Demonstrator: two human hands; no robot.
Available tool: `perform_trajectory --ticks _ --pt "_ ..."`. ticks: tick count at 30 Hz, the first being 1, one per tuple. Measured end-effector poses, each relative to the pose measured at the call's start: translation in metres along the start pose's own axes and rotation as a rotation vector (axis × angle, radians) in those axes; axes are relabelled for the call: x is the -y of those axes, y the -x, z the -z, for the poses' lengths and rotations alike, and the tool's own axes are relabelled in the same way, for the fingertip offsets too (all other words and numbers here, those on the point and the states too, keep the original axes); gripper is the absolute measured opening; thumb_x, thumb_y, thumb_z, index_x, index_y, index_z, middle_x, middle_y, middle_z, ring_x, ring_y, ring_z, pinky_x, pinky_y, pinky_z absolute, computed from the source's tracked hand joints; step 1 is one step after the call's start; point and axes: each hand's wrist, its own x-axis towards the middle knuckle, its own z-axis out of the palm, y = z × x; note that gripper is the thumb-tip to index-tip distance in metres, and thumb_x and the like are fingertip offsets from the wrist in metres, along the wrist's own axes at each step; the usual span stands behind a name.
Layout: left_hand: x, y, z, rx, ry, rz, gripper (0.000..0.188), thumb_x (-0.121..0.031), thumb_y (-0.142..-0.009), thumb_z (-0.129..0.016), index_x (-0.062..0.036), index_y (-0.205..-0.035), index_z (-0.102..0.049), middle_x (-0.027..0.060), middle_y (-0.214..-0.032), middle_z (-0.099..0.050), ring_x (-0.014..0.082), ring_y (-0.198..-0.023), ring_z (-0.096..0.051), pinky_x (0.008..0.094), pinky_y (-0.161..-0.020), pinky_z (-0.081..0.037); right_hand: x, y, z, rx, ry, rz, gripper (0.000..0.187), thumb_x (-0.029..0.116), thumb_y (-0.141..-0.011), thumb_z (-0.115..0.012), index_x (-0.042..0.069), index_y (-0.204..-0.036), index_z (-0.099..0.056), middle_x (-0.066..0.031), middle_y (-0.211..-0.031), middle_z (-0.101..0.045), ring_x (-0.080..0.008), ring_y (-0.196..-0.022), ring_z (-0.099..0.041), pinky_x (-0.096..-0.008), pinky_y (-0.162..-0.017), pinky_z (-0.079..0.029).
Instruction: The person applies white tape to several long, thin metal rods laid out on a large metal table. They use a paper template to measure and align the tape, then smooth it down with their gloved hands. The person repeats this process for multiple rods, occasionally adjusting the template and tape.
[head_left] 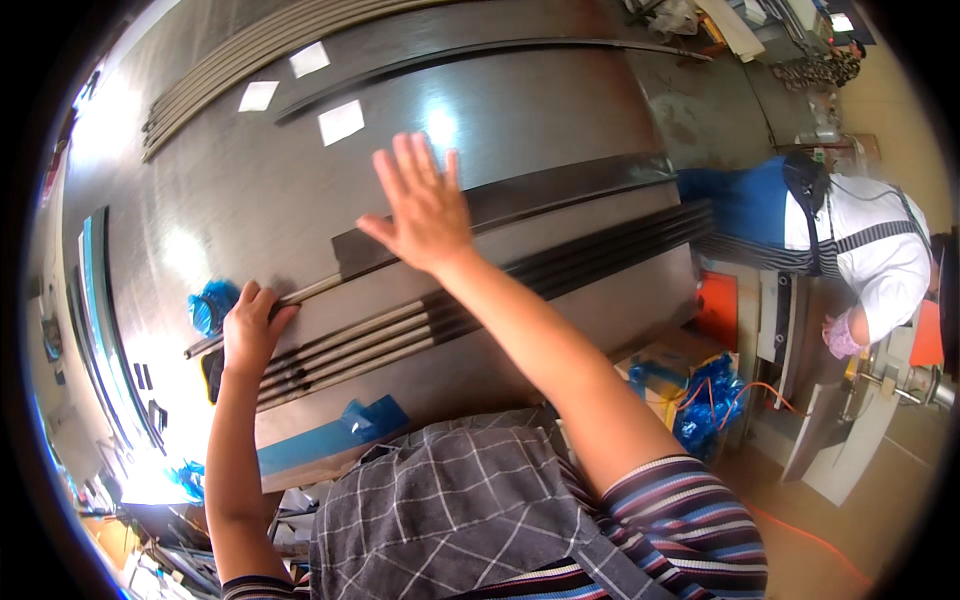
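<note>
My left hand (252, 325) is closed round a thin metal rod (318, 289), whose end sticks out to the left of my fingers. To the right, the rod meets a long dark flat strip (570, 192); whether it runs beneath the strip or along its edge I cannot tell. Over that strip is my right hand (425, 212), palm down with fingers spread and nothing in it; whether it touches the strip is unclear. Nearer to me, several parallel rods (365, 345) lie on the grey table (250, 190). A crumpled blue plastic wrap (211, 307) sits beside my left hand.
Farther back lie white paper pieces (341, 122), a long dark bar (450, 57) and a bundle of pale rods (260, 45). A blue strip (335, 435) lies along the near edge. At right, a person (855, 225) bends over equipment. Below, an orange cord (815, 540) crosses the floor.
</note>
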Motion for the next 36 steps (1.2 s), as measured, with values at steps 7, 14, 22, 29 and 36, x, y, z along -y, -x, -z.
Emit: perform_trajectory --ticks 7,14,22,29,36 --pt "0.016 0.005 -0.007 0.015 -0.022 0.033 0.027 -0.015 -0.078 -0.08 -0.0034 -0.086 -0.057 0.0154 -0.086 -0.054 0.0397 -0.076 -0.059 0.0461 -0.065 -0.048 -0.166 0.033 0.058 -0.064 0.21 -0.243 0.086 0.072 -0.094 -0.038 0.008 -0.15 -0.042 -0.0232 -0.159 -0.032 -0.0371 -0.152 -0.019 -0.0593 -0.121 -0.012" --pt "0.016 0.009 0.0 0.047 -0.008 0.109 0.028 -0.008 -0.075 -0.08 -0.0017 -0.087 -0.056 0.0165 -0.085 -0.052 0.0396 -0.073 -0.057 0.0461 -0.064 -0.047 -0.308 0.067 0.104 -0.115 0.292 -0.495 0.072 0.061 -0.098 -0.039 0.011 -0.15 -0.044 -0.0211 -0.16 -0.031 -0.0365 -0.152 -0.018 -0.0581 -0.121 -0.01" --pt "0.024 0.009 -0.009 0.045 -0.185 0.08 0.028 -0.009 -0.074 -0.081 -0.0007 -0.088 -0.057 0.0165 -0.087 -0.053 0.0386 -0.076 -0.058 0.0449 -0.066 -0.048 -0.422 0.098 0.129 -0.549 -0.419 -0.851 0.069 0.056 -0.104 -0.027 0.01 -0.154 -0.034 -0.0214 -0.164 -0.019 -0.0393 -0.153 -0.01 -0.0603 -0.12 -0.013" --pt "0.025 0.013 -0.003 0.057 -0.156 0.122 0.027 -0.012 -0.076 -0.08 -0.0002 -0.087 -0.058 0.017 -0.09 -0.056 0.0389 -0.079 -0.06 0.0461 -0.068 -0.049 -0.37 0.071 0.098 -0.307 0.234 -0.43 0.054 0.04 -0.102 -0.042 0.001 -0.14 -0.046 -0.0298 -0.145 -0.043 -0.05 -0.136 -0.038 -0.0578 -0.114 -0.029" --pt "-0.013 -0.004 0.014 0.145 -0.04 0.191 0.027 -0.02 -0.082 -0.078 -0.0018 -0.092 -0.061 0.0148 -0.093 -0.057 0.0373 -0.085 -0.061 0.0433 -0.074 -0.05 -0.314 0.077 0.097 -0.104 0.355 -0.435 0.073 0.061 -0.101 -0.033 0.015 -0.157 -0.031 -0.0212 -0.163 -0.023 -0.0395 -0.153 -0.012 -0.0646 -0.118 -0.009"
